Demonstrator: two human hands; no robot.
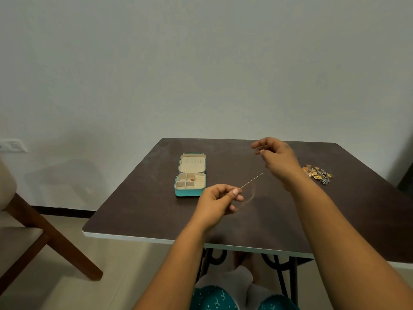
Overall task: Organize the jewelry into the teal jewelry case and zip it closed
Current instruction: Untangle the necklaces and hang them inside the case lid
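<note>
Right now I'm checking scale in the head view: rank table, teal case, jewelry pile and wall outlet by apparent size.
1. table
2. teal case
3. jewelry pile and wall outlet: look alike, and differing distance makes ranking unsure.

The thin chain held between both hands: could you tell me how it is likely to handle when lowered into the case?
The chain probably behaves floppy: a slack loop sags beside the left hand. It looks very fine, so likely light and tangle-prone. Pinched by the right hand too, it may slip easily.

One open teal case (190, 174), one thin chain (250, 181), one jewelry pile (317, 174), two hands.
</note>
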